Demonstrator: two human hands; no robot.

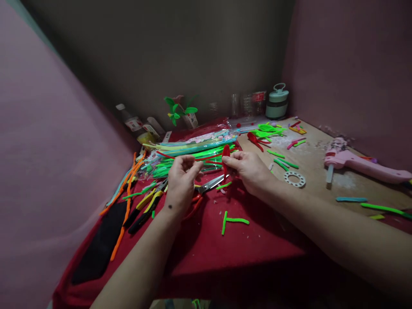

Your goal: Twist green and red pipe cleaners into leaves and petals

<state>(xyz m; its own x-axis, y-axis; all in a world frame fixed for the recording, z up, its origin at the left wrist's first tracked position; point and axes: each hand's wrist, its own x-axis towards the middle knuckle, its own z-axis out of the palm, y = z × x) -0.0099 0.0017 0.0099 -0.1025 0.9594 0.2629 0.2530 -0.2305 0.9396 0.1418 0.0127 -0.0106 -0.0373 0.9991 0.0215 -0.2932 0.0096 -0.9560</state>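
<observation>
My right hand (pixel 249 169) pinches a red pipe cleaner piece (pixel 226 152) bent into a narrow upright petal, its stem hanging below. Opposite it, my left hand (pixel 183 180) is closed, thumb and index finger together. A long red pipe cleaner (pixel 165 155) passes at these fingers; whether it lies in them or behind them I cannot tell. Beneath the hands lie scissors (pixel 210 184) with red handles, blades pointing right. Two short green pipe cleaner pieces (pixel 237 220) rest on the red cloth in front.
Plastic bags of pipe cleaners (pixel 199 146) lie behind my hands. To the left are yellow-black pliers (pixel 146 210), orange pipe cleaners (pixel 127 214) and a black cloth-like piece (pixel 99 244). On the right: a pink glue gun (pixel 363 163), a white ring (pixel 294 179), green leaf shapes (pixel 268 130) and a lidded bottle (pixel 277 103).
</observation>
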